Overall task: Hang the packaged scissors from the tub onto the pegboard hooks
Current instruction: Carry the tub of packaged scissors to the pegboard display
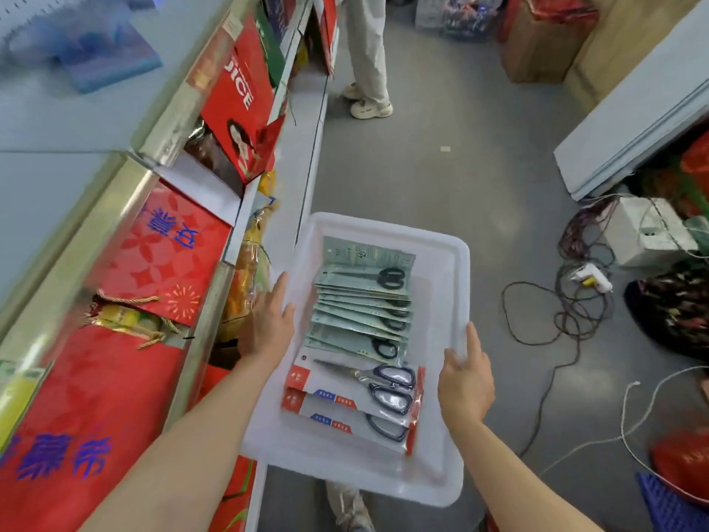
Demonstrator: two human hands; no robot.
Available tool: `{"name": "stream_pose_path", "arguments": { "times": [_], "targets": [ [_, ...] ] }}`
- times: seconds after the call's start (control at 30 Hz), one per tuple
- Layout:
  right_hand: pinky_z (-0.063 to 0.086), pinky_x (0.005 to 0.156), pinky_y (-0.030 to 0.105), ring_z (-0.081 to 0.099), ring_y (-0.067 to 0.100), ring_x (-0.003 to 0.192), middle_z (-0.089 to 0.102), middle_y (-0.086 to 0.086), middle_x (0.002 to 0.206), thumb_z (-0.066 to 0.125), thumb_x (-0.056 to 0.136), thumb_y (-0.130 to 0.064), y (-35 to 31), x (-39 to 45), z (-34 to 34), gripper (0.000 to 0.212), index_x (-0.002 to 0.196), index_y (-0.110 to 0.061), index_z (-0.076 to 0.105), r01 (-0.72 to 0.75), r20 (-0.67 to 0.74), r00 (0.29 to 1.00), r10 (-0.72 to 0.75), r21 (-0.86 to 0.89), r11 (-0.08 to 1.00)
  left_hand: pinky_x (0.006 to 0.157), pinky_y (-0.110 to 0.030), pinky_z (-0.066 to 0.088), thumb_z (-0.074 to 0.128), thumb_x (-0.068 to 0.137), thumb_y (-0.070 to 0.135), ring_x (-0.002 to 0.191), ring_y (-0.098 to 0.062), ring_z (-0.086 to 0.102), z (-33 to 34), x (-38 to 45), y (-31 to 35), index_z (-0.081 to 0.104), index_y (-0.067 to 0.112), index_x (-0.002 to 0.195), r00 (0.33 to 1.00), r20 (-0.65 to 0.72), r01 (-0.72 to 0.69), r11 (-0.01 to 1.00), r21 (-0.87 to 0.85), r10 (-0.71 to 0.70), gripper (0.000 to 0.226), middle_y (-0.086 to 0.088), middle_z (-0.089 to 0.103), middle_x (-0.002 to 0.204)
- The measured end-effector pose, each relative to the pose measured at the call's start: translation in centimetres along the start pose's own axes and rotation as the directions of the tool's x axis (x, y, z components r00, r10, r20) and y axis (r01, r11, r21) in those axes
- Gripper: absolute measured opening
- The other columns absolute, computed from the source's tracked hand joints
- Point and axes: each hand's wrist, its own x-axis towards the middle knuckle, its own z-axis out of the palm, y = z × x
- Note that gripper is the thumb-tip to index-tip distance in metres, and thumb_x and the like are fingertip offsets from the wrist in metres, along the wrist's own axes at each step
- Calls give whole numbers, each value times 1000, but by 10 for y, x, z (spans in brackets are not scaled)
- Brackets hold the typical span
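I hold a translucent white tub [457, 263] at waist height, beside the shelving. My left hand [268, 324] lies along its left rim with the fingers stretched forward. At the right rim, my right hand [466, 385] grips with the thumb on top. Inside the tub, several packaged scissors on pale green cards [364, 305] are fanned in a row. Nearer to me lie three red-and-white packs of scissors [356, 395] with dark handles. A blurred white pegboard [23, 17] shows at the top left corner; I make out no hooks on it.
Shelves with red gift boxes and bags [161, 259] run along my left. Another person's legs [368, 55] stand in the aisle ahead. Tangled cables [575, 301], a white box [644, 232], leaning grey panels [637, 120] and cardboard boxes [537, 48] crowd the right side of the floor.
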Motion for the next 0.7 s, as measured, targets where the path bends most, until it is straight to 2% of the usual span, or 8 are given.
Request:
{"name": "stream_pose_path", "arguments": {
  "times": [0.07,0.17,0.3,0.47,0.57,0.7],
  "targets": [
    [46,75,38,52,20,77,49,-2,101,47,99,-24,-1,19,21,55,148,-39,28,-20,-9,1000,20,-5,1000,86,-45,49,59,94,15,118,-36,54,16,29,-1,38,23,149,1000,18,-14,1000,17,14,59,-17,55,133],
    [45,72,37,52,20,73,51,2,101,47,99,-23,-4,44,48,56,149,-38,28,-36,-18,999,36,-15,999,86,-43,47,60,93,9,108,-38,57,42,64,-7,40,18,148,999,43,-19,1000,-24,20,59,-22,58,124],
    [45,75,38,52,22,78,51,1,103,47,99,-24,-11,77,74,56,150,-37,27,-59,4,998,60,-53,997,79,-40,47,61,93,12,101,-36,58,71,98,-19,40,19,148,998,58,-21,1000,11,20,59,-21,60,120],
    [47,82,40,51,19,82,50,-2,107,46,100,-24,-14,104,93,56,150,-39,25,-66,17,998,68,-92,994,72,-36,43,60,94,17,95,-35,60,91,114,-22,38,20,148,998,65,-7,996,89,1,58,-21,61,115],
    [45,80,37,52,18,81,50,-3,107,45,100,-25,-10,111,105,56,150,-40,23,-78,22,996,81,-113,991,66,-34,38,59,94,18,89,-36,61,101,119,-28,39,20,148,997,72,3,992,130,-13,57,-21,61,111],
    [46,76,38,54,21,77,52,1,108,43,100,-25,-1,112,117,56,150,-40,21,-55,13,998,57,-141,988,60,-38,43,57,95,18,87,-37,62,111,117,-36,35,22,149,997,81,-8,993,121,-2,59,-21,59,115]
  ]
}}
